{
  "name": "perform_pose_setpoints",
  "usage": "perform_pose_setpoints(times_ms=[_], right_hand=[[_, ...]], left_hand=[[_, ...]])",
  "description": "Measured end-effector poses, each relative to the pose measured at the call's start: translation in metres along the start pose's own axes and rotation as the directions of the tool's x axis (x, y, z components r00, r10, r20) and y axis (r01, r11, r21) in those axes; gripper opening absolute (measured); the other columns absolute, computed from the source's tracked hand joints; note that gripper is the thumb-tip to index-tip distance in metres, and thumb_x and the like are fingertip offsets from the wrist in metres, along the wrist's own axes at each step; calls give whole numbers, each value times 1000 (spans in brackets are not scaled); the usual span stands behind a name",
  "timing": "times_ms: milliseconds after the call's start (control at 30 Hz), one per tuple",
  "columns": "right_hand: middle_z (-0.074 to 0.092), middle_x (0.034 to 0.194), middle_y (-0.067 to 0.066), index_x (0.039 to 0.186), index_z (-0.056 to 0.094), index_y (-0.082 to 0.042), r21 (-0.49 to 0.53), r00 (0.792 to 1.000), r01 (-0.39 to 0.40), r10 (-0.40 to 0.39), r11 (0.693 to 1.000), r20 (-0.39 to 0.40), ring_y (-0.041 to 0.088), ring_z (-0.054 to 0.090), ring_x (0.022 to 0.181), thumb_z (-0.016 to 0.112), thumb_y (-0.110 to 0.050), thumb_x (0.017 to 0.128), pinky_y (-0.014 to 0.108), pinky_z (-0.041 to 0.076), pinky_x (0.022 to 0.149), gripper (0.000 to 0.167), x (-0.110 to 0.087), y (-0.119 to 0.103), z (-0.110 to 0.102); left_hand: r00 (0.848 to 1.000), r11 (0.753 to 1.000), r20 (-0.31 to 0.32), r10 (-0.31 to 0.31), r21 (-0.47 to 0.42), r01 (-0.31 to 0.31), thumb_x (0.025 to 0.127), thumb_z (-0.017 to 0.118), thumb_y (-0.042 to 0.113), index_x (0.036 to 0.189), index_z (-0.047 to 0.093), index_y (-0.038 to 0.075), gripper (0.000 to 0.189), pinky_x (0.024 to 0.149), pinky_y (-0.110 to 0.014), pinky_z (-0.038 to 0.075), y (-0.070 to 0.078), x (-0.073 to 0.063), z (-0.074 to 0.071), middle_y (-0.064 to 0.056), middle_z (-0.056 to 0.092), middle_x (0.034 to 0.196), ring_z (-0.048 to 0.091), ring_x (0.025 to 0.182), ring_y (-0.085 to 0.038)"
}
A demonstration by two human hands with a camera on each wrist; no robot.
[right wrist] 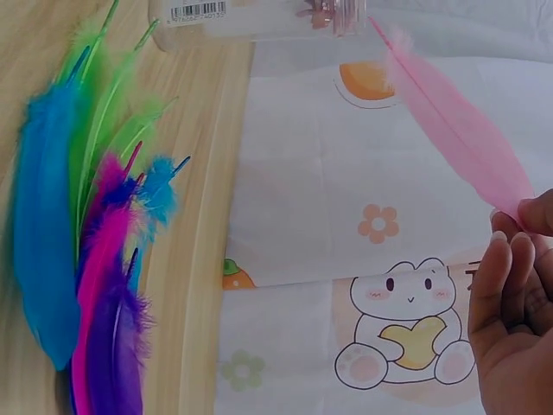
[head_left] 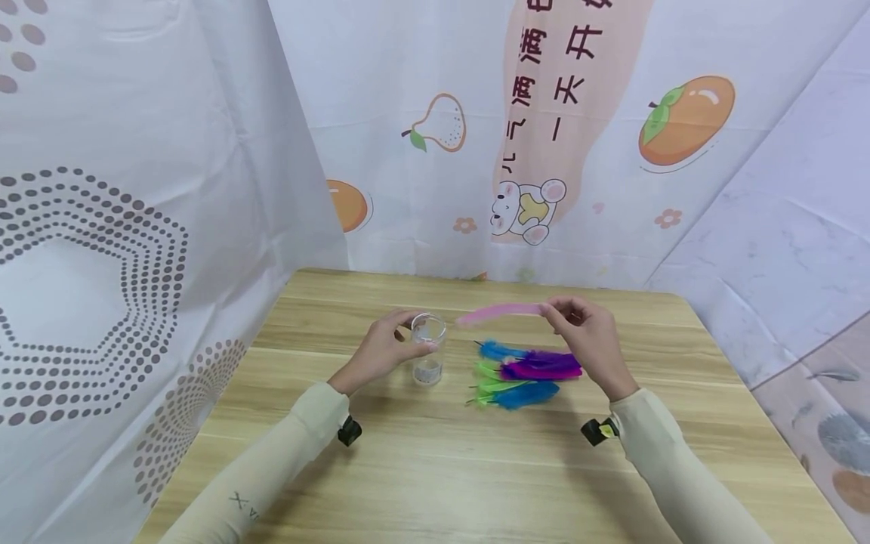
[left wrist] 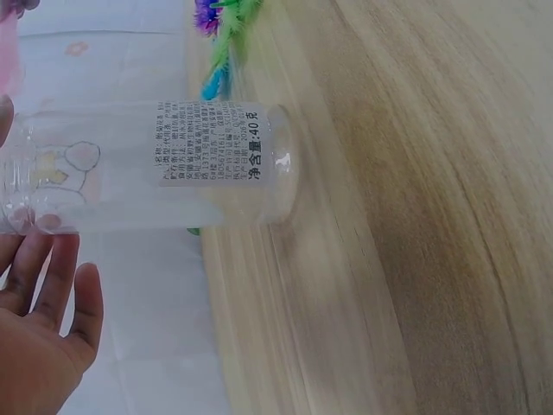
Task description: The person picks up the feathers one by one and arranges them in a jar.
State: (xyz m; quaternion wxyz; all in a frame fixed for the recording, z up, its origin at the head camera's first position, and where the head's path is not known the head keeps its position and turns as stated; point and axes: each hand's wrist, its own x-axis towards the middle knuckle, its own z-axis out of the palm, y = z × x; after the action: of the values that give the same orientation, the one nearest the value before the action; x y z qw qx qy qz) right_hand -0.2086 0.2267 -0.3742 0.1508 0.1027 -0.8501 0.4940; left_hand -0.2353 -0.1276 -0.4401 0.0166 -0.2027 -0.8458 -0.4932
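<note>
A clear plastic jar (head_left: 428, 355) stands upright on the table, its mouth uncovered and a printed label (left wrist: 216, 145) on its side. My left hand (head_left: 384, 347) grips it near the rim, thumb and fingers on opposite sides. Between thumb and fingertips my right hand (head_left: 587, 336) pinches one end of a pink feather (head_left: 503, 310). In the right wrist view the feather (right wrist: 454, 130) points its quill end toward the jar (right wrist: 259, 22), at rim height. Below the right hand lies a loose pile of blue, green, magenta and purple feathers (head_left: 523, 394).
The wooden table (head_left: 442, 468) ends at the back against a printed cloth (head_left: 408, 211). Another patterned cloth (head_left: 88, 295) hangs along the left. The feather pile sits right of the jar, quills toward it.
</note>
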Motion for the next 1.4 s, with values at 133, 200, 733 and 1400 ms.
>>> perform_pose_setpoints(times_ms=[133,200,733,1400], right_hand=[[69,87,11,106,73,-1,-5,1000,7,-7,1000,-2,14,62,70,70,-24,101,21,52,62,24,3,-3,3],[69,86,10,106,74,-2,2,1000,16,-16,1000,-1,14,62,70,70,-24,101,21,51,60,23,4,-4,4],[69,83,5,102,76,-10,38,993,115,-116,993,17,24,62,70,73,-34,98,23,52,61,24,18,-6,20],[69,79,0,102,78,-12,8,977,194,-194,981,86,21,61,67,73,-31,98,23,49,58,20,29,-9,43]], left_hand=[[1000,1000,0,-1,5,1,84,84,49,138,64,20,64,90,-40,52,-1,0,0,-4,65,129,58,112,-16],[1000,1000,2,-4,3,4,84,84,49,138,64,21,64,90,-40,52,-1,1,0,-4,64,128,58,111,-16],[1000,999,14,6,-38,-6,83,84,53,136,64,29,62,91,-41,52,-2,2,0,-7,65,130,58,110,-15],[1000,999,5,-11,-41,12,82,85,50,137,62,38,60,92,-42,50,-2,0,-1,-5,65,129,57,109,-14]])
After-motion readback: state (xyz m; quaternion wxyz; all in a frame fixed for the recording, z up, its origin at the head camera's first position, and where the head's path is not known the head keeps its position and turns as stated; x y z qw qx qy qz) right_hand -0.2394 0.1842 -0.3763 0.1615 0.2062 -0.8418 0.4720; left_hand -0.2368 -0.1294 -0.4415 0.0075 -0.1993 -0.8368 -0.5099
